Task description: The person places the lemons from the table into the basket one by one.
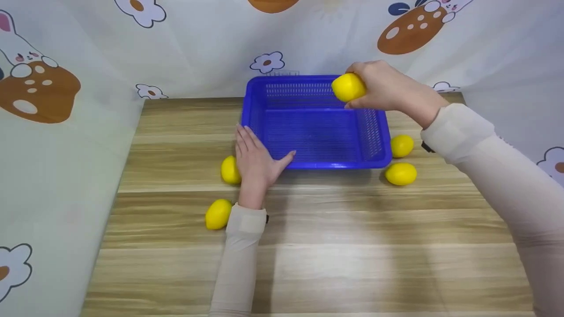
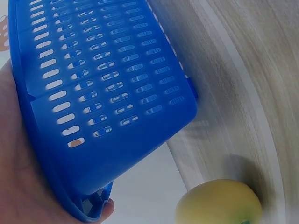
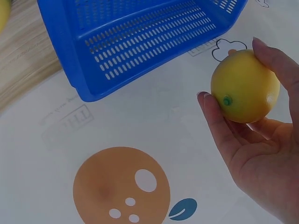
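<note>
Smooth yellow oval lemon (image 1: 348, 87) held aloft near the far rim of a blue rectangular plastic basket (image 1: 326, 166)

The lemon, which looks like plastic, sits between the thumb and fingers of the right hand (image 1: 383, 86), clamped on its sides, with its green nub (image 3: 227, 101) showing in the right wrist view. Beneath those fingers in the head view is the basket's slotted far wall; whether the lemon is straight above the opening I cannot tell.

The left hand (image 1: 255, 165) rests at the basket's left rim, its fingers straight and close together, thumb spread apart from them.

Just outside the left fingers lies a second yellow lemon (image 1: 230, 170); behind them, beside the sleeve, a third (image 1: 218, 214). Nearer the person than the right fingers, by the basket's right end, are two others (image 1: 402, 146) (image 1: 401, 174). All four lie on a wood-grain table (image 1: 326, 264).

The step in hand looks like moving a lemon into the basket while the left hand steadies it. The next move probably calls for bringing the right fingers down inside the walls before they part, clear of the rim.

Beyond the right fingers hangs white printed cloth (image 1: 198, 48). Its boxed lettering (image 3: 81, 115) seems to begin "TH", the rest too faint to read; I can make out no brand on basket or lemons
</note>
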A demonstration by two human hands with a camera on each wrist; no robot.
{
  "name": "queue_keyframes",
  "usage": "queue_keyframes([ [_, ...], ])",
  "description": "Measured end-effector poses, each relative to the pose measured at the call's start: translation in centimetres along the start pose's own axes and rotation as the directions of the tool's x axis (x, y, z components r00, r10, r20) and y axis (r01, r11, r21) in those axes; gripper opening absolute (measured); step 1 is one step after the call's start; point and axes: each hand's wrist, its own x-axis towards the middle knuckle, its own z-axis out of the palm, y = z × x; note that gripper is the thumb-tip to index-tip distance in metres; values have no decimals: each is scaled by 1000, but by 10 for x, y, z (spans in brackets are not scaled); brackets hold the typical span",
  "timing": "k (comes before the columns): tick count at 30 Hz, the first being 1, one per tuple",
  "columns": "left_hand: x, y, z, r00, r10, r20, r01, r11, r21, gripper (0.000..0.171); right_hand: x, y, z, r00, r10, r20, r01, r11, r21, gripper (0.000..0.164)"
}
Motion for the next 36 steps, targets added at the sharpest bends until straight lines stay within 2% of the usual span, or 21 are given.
queue_keyframes([
  [4,1,1,0,1000,-1,1,1,1000,-5,135,1,-1,-1,1000,-1,-4,1,1000,-5,67],
  [11,1,1,0,1000,2,0,-2,1000,-1,135,1,-1,-4,998,47,35,-46,998,-35,84],
  [18,2,1,0,1000,6,7,-6,1000,10,135,-1,-1,-3,995,83,56,-80,996,-45,81],
  [26,1,0,-1,1000,0,10,0,1000,-17,134,-3,5,-1,995,79,68,-77,996,-36,80],
  [36,1,1,-1,1000,3,10,-3,1000,-5,134,-9,13,1,996,66,64,-64,997,-36,77],
])
